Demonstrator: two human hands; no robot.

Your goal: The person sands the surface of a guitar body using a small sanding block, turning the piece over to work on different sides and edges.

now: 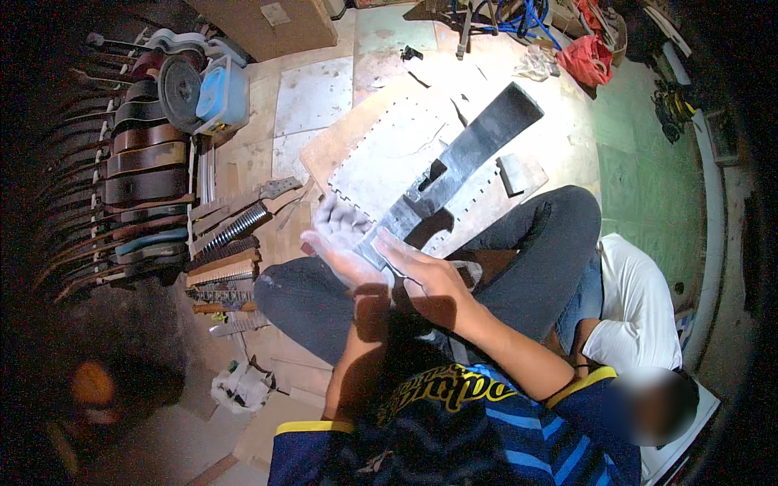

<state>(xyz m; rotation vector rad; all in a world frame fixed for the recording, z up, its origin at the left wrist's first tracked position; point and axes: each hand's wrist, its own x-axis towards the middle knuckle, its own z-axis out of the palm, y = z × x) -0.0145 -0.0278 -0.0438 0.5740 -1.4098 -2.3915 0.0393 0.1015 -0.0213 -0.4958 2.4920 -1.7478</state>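
Note:
My right hand (425, 275) grips the near end of a long dark block (486, 134) with a slot in its middle, shaped somewhat like a hand plane. The block slants up and away to the right over a pale board (389, 154) with a dotted or notched border. Beside its near end, my left hand (340, 235) is turned palm up with its dusty fingers apart. The block's end overlaps the edge of that palm; whether it rests there I cannot tell. A short dark-sided block (519, 174) lies on the board's right side.
Guitars (150, 162) line a rack at the left. Nearer are a blue tub (219, 93), guitar necks (279, 188) and ridged tools (231, 231). A red bag (585, 61) and blue cords (527, 20) lie at the far right. Someone in a white shirt (636, 300) is close on my right.

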